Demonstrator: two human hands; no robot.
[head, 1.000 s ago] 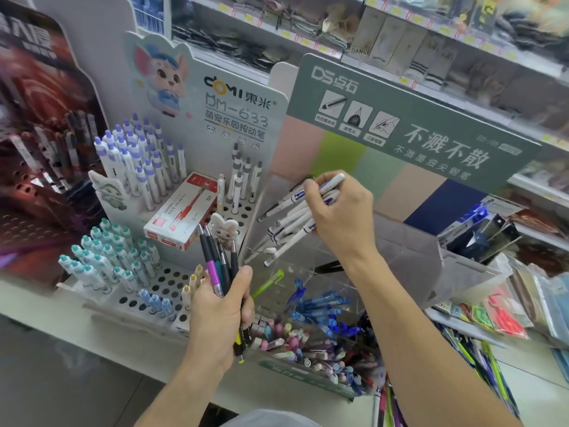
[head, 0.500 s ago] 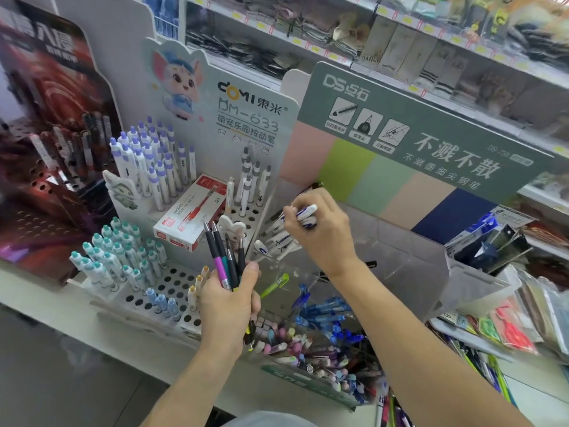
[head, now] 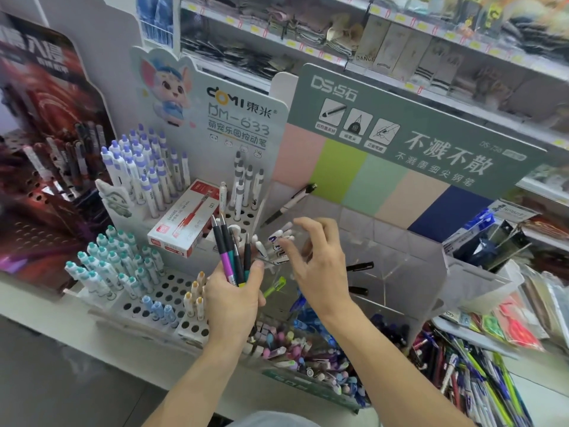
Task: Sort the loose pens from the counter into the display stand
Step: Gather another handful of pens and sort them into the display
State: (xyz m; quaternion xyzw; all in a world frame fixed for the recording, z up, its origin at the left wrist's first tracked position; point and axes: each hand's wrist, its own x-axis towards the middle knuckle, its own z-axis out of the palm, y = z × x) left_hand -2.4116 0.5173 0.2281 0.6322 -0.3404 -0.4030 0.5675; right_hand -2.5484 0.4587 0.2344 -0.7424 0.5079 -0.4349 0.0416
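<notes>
Left hand (head: 235,298) gripped a bunch of dark pens (head: 231,251), tips up, near the front of the stand; right hand (head: 317,266) hovered spread and empty just right of it, over white-and-blue pens (head: 278,243) lying in the clear acrylic compartment (head: 385,241). Near trays already held many mixed pens (head: 295,349), and a loose heap (head: 462,365) lay at near right, so I judged the sorting partly done. Farther back, the white peg stand (head: 172,288) had plenty of open holes.
</notes>
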